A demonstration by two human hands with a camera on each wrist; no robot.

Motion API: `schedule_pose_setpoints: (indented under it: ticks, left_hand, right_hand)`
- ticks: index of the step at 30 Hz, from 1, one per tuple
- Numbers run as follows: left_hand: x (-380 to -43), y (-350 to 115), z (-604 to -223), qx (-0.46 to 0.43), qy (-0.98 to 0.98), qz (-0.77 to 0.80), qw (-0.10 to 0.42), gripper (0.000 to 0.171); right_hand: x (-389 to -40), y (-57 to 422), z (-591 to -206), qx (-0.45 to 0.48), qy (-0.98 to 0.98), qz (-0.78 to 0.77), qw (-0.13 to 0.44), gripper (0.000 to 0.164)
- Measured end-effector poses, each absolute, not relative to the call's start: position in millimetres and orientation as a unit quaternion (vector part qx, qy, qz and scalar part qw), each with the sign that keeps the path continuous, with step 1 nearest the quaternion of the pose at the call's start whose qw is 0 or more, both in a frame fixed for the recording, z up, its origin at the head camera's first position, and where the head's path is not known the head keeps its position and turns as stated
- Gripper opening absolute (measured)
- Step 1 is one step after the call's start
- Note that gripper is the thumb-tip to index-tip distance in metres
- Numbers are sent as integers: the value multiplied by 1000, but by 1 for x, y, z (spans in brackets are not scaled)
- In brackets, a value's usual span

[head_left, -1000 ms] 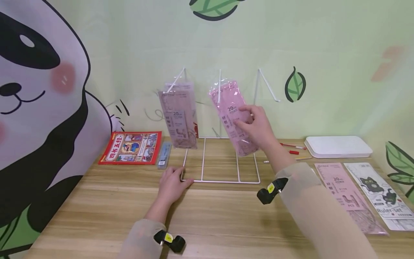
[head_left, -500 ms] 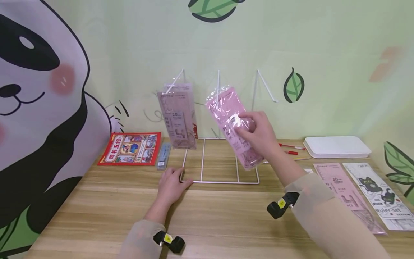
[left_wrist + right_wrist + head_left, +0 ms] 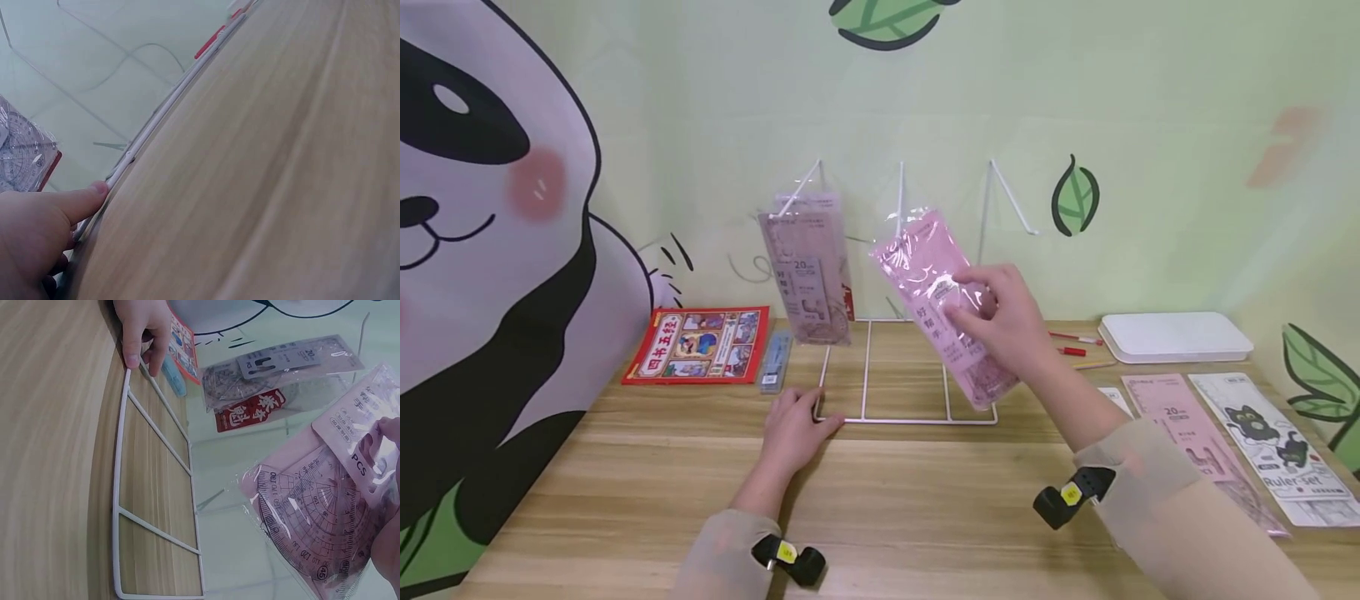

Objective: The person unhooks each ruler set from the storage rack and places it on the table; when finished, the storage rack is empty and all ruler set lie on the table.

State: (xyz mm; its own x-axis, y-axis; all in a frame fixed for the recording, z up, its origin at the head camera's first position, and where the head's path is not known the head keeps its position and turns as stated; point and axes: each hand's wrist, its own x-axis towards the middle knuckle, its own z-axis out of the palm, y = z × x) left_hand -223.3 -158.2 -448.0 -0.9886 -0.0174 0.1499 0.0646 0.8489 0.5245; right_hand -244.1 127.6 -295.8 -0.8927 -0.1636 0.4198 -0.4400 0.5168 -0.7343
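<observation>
In the head view my right hand pinches a pink ruler-set packet in clear plastic, thumb and fingers at its right edge. The packet tilts, its upper end at the tip of the middle hook; whether the hook passes through it I cannot tell. In the right wrist view a protractor shows through the plastic. My left hand holds the front left corner of the white wire rack, thumb on the front wire. More ruler-set packets hang from the left hook.
The right hook carries nothing. A red booklet and a small blue-grey case lie left of the rack. On the right are pens, a white case, a pink packet and a cat-print ruler set.
My right hand has drawn the pink packet down and toward me along the middle hook, its lower end swinging right. The left hand has stayed on the rack corner.
</observation>
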Motion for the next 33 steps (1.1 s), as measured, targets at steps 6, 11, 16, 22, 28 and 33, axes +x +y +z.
schedule_pose_setpoints:
  ticks: [6, 11, 16, 22, 28, 33]
  left_hand:
    - [-223, -159, -448, -13, -959, -274, 76, 60]
    - [-224, -159, -449, -13, -959, -273, 78, 60]
    - [-225, -160, -449, -11, -958, -276, 76, 60]
    - [-224, -161, -449, -9, -957, -281, 76, 60]
    - [-223, -160, -450, -10, -956, -283, 77, 61]
    - [-224, -159, -449, -13, -957, -279, 76, 61]
  right_hand:
    - [-233, 131, -298, 198, -849, 464, 156, 40]
    - [-224, 133, -297, 215, -841, 469, 162, 39]
    - [-216, 133, -293, 227, -825, 497, 147, 37]
    - [-208, 135, -285, 254, -797, 531, 136, 40]
    - [-208, 148, -290, 240, -808, 525, 119, 44]
    - [-207, 172, -316, 180, -845, 495, 92, 51]
